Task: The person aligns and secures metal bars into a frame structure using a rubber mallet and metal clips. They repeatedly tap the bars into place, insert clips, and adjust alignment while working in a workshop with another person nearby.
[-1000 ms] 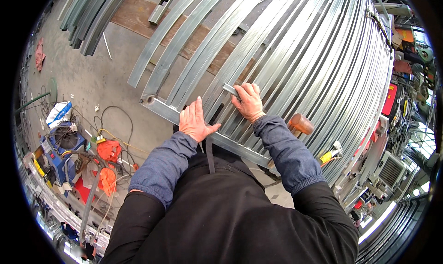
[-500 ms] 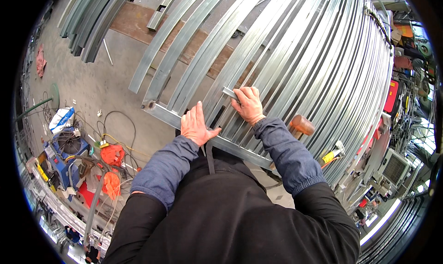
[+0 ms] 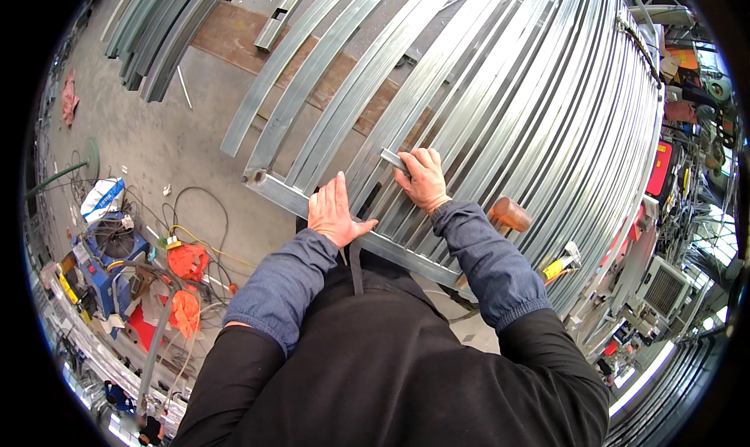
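Observation:
My right hand [image 3: 424, 183] is closed round a short piece of metal bar [image 3: 393, 160], whose grey end sticks out to the left of the fingers. It is held over the long galvanized steel profiles [image 3: 476, 80] that run away from me side by side. My left hand [image 3: 334, 213] lies flat with fingers stretched forward and thumb pointing right, at the near cross rail [image 3: 279, 193] of the metal frame. Beside my right forearm a mallet with a brown cylindrical head [image 3: 510, 213] rests on the profiles; the forearm may cover its handle.
A yellow-handled tool [image 3: 556, 267] lies on the profiles at right. More profiles [image 3: 160, 37] are stacked at far left. On the left floor stand a blue machine [image 3: 109, 263], orange cloths [image 3: 187, 261] and loose cables [image 3: 223, 213]. A red case [image 3: 660, 168] is at far right.
The view has shifted slightly. Both hands keep nearly the same places and grips, and the metal bar piece stays in my right hand.

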The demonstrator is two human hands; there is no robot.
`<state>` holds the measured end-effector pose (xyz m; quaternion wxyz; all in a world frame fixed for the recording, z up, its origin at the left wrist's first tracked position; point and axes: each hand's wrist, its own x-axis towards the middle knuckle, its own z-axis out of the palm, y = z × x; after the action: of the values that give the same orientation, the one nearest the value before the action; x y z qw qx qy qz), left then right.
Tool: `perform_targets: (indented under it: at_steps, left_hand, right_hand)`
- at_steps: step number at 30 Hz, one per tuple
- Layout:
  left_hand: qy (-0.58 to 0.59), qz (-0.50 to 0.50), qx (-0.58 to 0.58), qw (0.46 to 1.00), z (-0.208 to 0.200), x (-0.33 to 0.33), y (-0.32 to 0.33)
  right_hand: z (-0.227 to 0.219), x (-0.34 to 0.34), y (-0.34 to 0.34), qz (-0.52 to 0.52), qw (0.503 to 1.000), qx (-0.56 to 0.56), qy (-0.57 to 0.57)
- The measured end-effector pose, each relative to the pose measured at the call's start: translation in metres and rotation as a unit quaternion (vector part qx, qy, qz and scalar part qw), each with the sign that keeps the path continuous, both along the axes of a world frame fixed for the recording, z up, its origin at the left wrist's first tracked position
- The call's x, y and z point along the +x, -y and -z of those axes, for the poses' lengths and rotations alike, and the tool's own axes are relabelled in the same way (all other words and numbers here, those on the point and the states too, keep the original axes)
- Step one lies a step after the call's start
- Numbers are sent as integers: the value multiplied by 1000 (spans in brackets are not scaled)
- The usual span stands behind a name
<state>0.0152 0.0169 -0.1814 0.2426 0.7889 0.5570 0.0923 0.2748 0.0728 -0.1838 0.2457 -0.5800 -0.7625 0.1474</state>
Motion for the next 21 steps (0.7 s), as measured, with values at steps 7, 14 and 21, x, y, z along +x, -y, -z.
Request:
perform_targets:
  at_steps: [7,14,21]
  left_hand:
    - [-2,-3,-10,1000,0,-1,1]
    - [-12,-8,-30,999,1,2,2]
    - [-11,-16,-37,999,1,3,4]
  right_hand:
    - [1,2,0,-2,999,-18,-32]
    - [-15,7,5,25,996,-23,-82]
    - [-84,25,40,130,985,-6,-111]
